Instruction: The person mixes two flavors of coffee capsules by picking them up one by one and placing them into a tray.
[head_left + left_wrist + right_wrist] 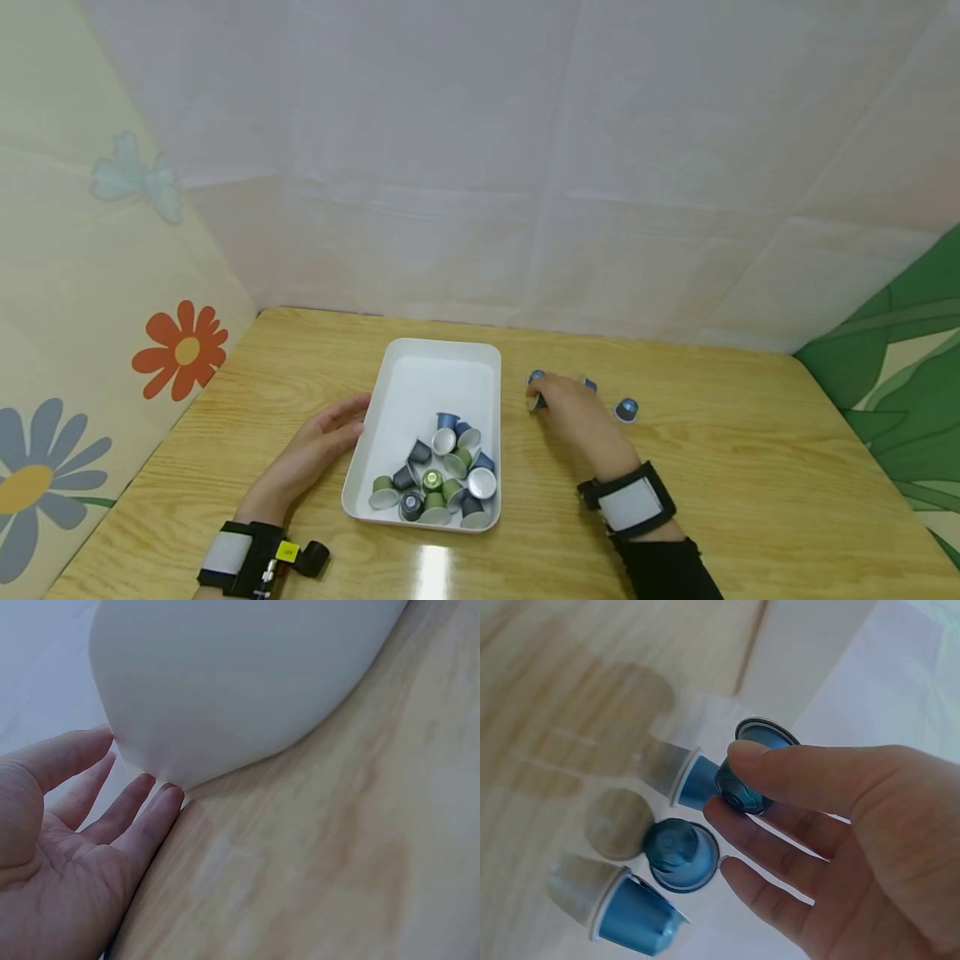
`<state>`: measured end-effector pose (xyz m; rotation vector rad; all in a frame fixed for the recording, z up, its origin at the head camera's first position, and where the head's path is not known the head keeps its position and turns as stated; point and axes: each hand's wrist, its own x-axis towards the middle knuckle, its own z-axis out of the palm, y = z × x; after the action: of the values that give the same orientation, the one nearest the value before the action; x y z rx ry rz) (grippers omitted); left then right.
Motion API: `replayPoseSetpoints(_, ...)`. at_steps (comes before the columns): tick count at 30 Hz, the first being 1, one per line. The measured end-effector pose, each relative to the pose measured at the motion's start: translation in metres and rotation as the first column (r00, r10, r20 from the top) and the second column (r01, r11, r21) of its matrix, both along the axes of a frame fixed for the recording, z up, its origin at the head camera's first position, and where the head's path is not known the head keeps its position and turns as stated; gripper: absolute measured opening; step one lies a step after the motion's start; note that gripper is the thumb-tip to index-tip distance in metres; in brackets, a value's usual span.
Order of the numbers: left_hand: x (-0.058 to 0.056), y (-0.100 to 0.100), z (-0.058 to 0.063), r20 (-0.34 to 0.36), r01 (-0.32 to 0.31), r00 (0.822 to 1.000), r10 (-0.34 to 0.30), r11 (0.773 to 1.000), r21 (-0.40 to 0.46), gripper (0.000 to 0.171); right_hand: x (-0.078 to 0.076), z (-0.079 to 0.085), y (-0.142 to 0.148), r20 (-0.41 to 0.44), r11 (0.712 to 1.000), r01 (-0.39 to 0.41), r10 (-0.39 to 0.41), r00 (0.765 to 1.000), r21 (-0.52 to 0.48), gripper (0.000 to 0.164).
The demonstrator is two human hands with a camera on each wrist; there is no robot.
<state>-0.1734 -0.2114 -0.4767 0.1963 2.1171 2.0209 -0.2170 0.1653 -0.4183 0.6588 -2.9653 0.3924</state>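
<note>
My right hand (573, 412) pinches a blue coffee capsule (754, 769) between thumb and fingers, just over the table to the right of the white tray (442, 379). More blue capsules lie around it: one (697, 780) beside the fingertips, one standing (681, 855), and one on its side (637, 911). At the tray's left wall rests my left hand (318, 450), its fingertips touching the tray's outside (225, 690), fingers loosely extended and holding nothing. Inside the near half of the tray is a heap of green, grey and blue capsules (433, 481).
Everything sits on a light wood-grain table (750, 467). A pale cloth (465, 208) hangs along its back edge, and a flower-printed sheet (67, 275) stands on the left. Apart from the others, one capsule (626, 409) lies right of my right hand.
</note>
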Motion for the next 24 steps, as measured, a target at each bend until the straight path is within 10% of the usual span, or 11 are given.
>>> replayPoseSetpoints(24, 0.001, 0.002, 0.001, 0.0, -0.002, 1.0, 0.002, 1.0, -0.019, 0.061, 0.028, 0.047, 0.0, -0.075, 1.0, -0.005, 0.004, 0.997, -0.006, 0.026)
